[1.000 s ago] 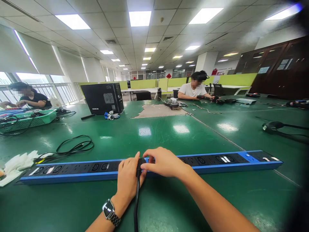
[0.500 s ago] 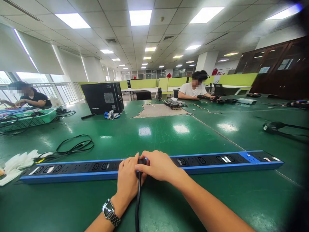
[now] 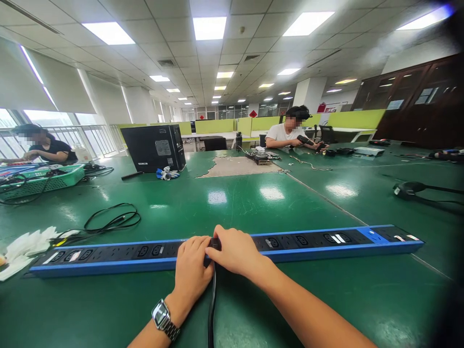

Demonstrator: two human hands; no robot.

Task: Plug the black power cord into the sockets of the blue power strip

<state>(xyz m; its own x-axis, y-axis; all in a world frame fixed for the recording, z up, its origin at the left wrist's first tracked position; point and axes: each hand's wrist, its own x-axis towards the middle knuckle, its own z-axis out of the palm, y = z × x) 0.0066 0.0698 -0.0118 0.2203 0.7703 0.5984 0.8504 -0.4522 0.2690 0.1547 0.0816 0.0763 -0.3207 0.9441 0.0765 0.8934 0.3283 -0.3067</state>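
Observation:
A long blue-edged power strip (image 3: 311, 250) with black sockets lies across the table before me. My right hand (image 3: 235, 249) is closed around a black plug (image 3: 216, 243) at the strip's middle. Most of the plug is hidden by my fingers, so how deep it sits in a socket cannot be seen. Its thick black cable (image 3: 212, 304) runs down toward me. Beside it, my left hand (image 3: 194, 261), with a watch at the wrist, grips the strip, fingers over its top and thumb at the near side.
Left of the strip are a coiled black cable (image 3: 112, 220), white gloves (image 3: 32, 246) and a green basket (image 3: 65, 178). A black computer case (image 3: 152, 147) stands farther back. One person (image 3: 284, 133) handles a black tool across the table; another person (image 3: 43, 147) sits at far left.
My right hand has shifted slightly right with the plug, and the cable has swung right. My left hand keeps nearly the same place. The person across has raised a black tool.

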